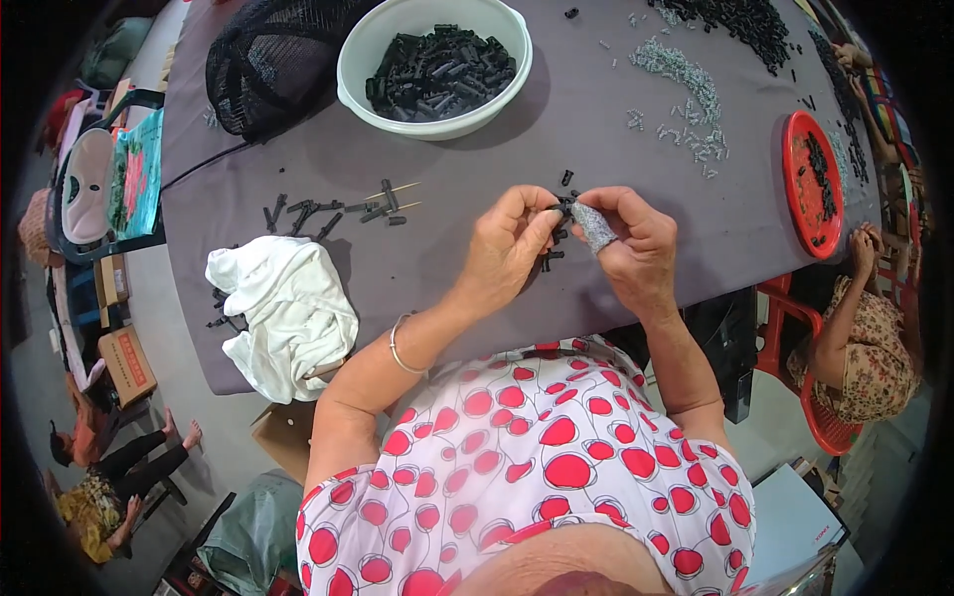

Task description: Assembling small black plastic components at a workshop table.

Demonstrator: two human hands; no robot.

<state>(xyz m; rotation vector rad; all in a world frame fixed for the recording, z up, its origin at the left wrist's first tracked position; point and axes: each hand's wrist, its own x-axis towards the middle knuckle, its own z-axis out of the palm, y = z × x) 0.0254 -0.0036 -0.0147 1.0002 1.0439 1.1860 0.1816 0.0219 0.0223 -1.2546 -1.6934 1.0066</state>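
Observation:
My left hand (509, 243) and my right hand (641, 243) meet over the grey-covered table, fingertips pinched together on a small black plastic piece (563, 207). A grey speckled cloth wrap (594, 228) covers one digit of my right hand. Another loose black piece (566, 178) lies just beyond my fingertips. More black pieces (553, 257) lie beneath and between my hands, partly hidden. To the left are a scattered group of black cylindrical pieces (308, 212) and two thin wooden sticks (405, 189).
A white bowl (348, 84) of black pieces stands at the back, beside a black mesh cover (268, 74). A white cloth (288, 318) lies front left. Small grey parts (686, 79), a black pile (745, 30) and a red tray (792, 189) are right. Other people sit nearby.

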